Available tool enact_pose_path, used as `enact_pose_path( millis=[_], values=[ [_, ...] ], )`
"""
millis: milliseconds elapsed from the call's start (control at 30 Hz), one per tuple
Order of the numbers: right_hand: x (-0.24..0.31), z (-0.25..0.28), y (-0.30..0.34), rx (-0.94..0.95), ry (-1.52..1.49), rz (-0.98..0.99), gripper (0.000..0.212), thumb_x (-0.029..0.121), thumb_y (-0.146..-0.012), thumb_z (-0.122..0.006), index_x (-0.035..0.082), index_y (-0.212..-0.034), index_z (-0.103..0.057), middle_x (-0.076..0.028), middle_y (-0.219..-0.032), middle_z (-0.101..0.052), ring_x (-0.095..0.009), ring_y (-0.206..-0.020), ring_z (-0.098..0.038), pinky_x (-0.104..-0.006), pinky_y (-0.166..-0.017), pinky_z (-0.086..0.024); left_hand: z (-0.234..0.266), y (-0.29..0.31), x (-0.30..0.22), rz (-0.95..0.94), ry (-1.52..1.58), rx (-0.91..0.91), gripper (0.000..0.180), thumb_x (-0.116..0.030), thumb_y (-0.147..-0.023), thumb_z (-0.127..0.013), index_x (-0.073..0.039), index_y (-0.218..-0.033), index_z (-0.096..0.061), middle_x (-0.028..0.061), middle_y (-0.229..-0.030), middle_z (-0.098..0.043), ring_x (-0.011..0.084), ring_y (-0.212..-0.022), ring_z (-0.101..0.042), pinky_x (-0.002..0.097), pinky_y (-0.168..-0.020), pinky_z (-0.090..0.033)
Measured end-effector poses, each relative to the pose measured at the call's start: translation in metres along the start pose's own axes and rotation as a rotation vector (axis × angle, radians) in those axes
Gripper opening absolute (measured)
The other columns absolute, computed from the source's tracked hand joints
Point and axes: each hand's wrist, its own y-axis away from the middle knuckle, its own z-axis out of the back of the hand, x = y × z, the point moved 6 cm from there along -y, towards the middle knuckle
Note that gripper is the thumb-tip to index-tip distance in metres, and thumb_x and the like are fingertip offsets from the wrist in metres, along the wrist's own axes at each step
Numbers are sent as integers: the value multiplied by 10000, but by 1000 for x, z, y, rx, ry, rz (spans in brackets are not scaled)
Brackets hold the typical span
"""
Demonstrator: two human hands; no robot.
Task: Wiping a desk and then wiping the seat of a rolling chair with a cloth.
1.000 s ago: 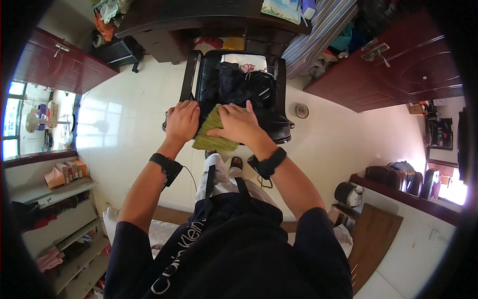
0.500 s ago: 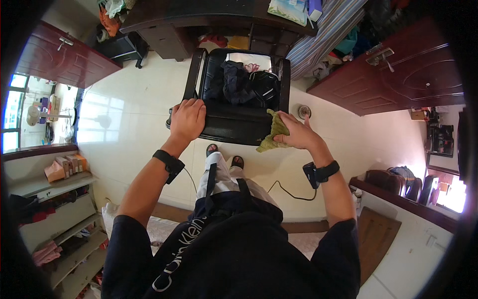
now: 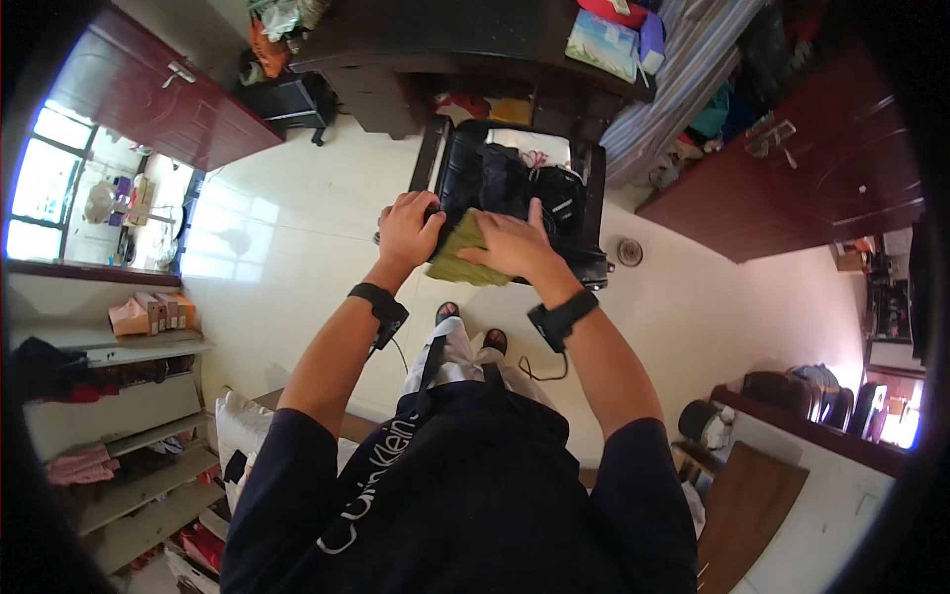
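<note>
A black armchair (image 3: 591, 213) stands in front of me, its padded back nearest my body. At the left end of that back, my left hand (image 3: 406, 236) is closed over the edge. My right hand (image 3: 517, 246) presses a crumpled green cloth (image 3: 463, 265) against the chair back, just beside my left hand. The cloth hangs over the near side, and the right palm hides part of it. On the seat lie dark clothing (image 3: 503, 176), a black bundle (image 3: 559, 195) and a white item with a red flower pattern (image 3: 529, 145).
Beyond the chair stands a dark desk (image 3: 396, 49) with a picture book (image 3: 602, 45) on it. A small round object (image 3: 628, 251) sits on the floor to the right. Red-brown doors (image 3: 173, 99) flank the room. Shelves (image 3: 148, 356) with boxes and clothes are at left.
My right hand has slid the green cloth leftward along the chair back, from its right end to beside my left hand. The left hand keeps its place. The view has shifted slightly.
</note>
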Motion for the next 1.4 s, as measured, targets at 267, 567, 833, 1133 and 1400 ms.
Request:
enact_pose_path(
  millis=[267, 567, 833, 1133, 1400],
  values=[
    [-102, 20, 64, 320, 7, -244, 1053, 738, -686, -598, 104, -1470, -295, -109, -1464, -412, -262, -1356, -385, -698, -1069, 11, 3, 56, 137, 519, 150, -25, 373, -381, -862, -494, -130, -1114, -605, 142, -1212, -577, 330, -1141, -525, 456, -965, -392],
    [-24, -1, 4, 287, 107, -206, 993, 689, -753, -579, 4, -1430, -336, -160, -1462, -397, -277, -1344, -398, -644, -1101, -106, -62, 79, 112, 1273, 1255, -58, 638, -542, -932, -330, -236, -1488, -261, 37, -1546, -262, 234, -1405, -245, 530, -1074, -169],
    [89, -38, -114, 374, 99, -166, 849, 634, -815, -532, 55, -1414, -372, -149, -1411, -465, -298, -1300, -449, -632, -1111, -44, -112, 92, 147, 969, 1737, -119, 559, -403, -993, -334, -143, -1486, -295, 55, -1489, -369, 198, -1371, -301, 328, -1119, -205],
    [100, -42, -125, 356, 282, -267, 786, 611, -841, -503, 57, -1389, -407, -108, -1423, -461, -275, -1284, -473, -738, -1039, -28, -1, 81, 156, 659, 709, -249, 435, -270, -886, -498, -70, -1271, -528, 121, -1405, -460, 291, -1308, -418, 403, -1111, -252],
    [54, -20, -70, 474, 153, -254, 794, 495, -811, -615, 158, -1468, -322, -100, -1506, -342, -264, -1400, -298, -677, -1074, -122, 6, 12, 45, -245, 527, 238, 442, -317, -947, -403, -60, -1293, -504, 129, -1411, -449, 278, -1326, -396, 531, -1113, -210]
  ],
)
